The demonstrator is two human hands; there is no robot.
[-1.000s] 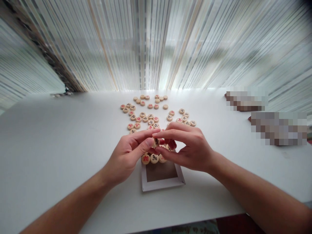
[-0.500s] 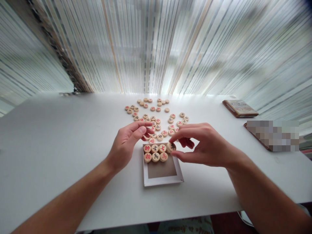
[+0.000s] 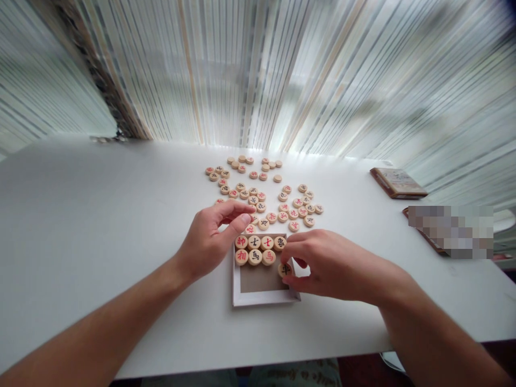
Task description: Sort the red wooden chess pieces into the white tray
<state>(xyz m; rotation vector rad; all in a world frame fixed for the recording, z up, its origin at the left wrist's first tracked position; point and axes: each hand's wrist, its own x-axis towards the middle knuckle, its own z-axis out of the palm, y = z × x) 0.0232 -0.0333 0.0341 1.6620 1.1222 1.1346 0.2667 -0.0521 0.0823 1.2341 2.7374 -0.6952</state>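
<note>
A shallow white box [image 3: 264, 298] with a brown floor lies on the white table [image 3: 100, 226] before me. Several round wooden chess pieces [image 3: 254, 250] with red or black characters fill its far rows. My right hand [image 3: 326, 266] pinches one piece [image 3: 285, 270] marked in black, low over the box's right side. My left hand [image 3: 209, 239] hovers at the box's far left corner, thumb and forefinger pinched together near loose pieces; what they hold is hidden. Many loose pieces [image 3: 262, 193] lie scattered beyond the box.
A flat brown-edged box [image 3: 397, 183] lies at the far right of the table, a blurred-out object [image 3: 449, 231] nearer beside it. Striped sheer curtains [image 3: 258, 70] hang behind the table. The table's near edge runs below my forearms.
My right hand has come down and towards me with its piece, from the box's far right corner to the second row. My left hand has dropped slightly towards the box's corner.
</note>
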